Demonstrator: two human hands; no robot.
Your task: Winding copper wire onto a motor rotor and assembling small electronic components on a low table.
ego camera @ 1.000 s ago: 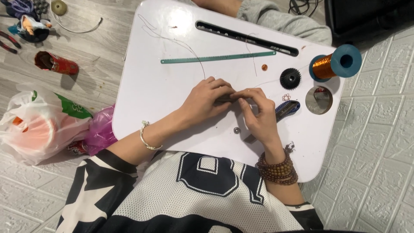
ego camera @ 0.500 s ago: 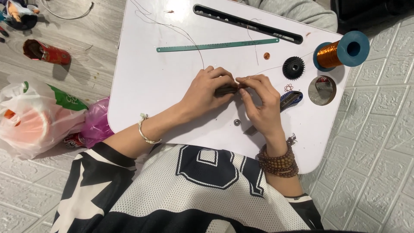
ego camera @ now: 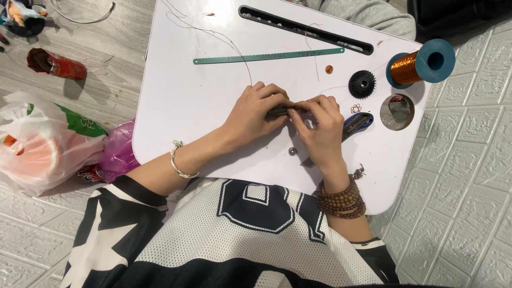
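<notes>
Both my hands meet over the middle of a white lap table (ego camera: 197, 101). My left hand (ego camera: 255, 113) grips a small dark bar-shaped piece (ego camera: 277, 111), mostly hidden under the fingers. My right hand (ego camera: 319, 127) pinches the same piece at its right end with thumb and forefinger. A thin wire (ego camera: 234, 45) curves across the table from the far left edge toward my hands. A small metal ball (ego camera: 292, 151) lies on the table just below the hands.
A green ruler (ego camera: 266, 55), a long black slot (ego camera: 304, 29), a black toothed wheel (ego camera: 362, 84), a copper wire spool with blue ends (ego camera: 421, 63), a round hole (ego camera: 397, 112) and a blue-black tool (ego camera: 357, 124) are on the table. Plastic bags (ego camera: 48, 146) and a red can (ego camera: 53, 64) lie on the floor left.
My hands stay joined on the dark piece; my fingers have shifted slightly along it. The camera view has drifted, so the table sits a little further left in the picture.
</notes>
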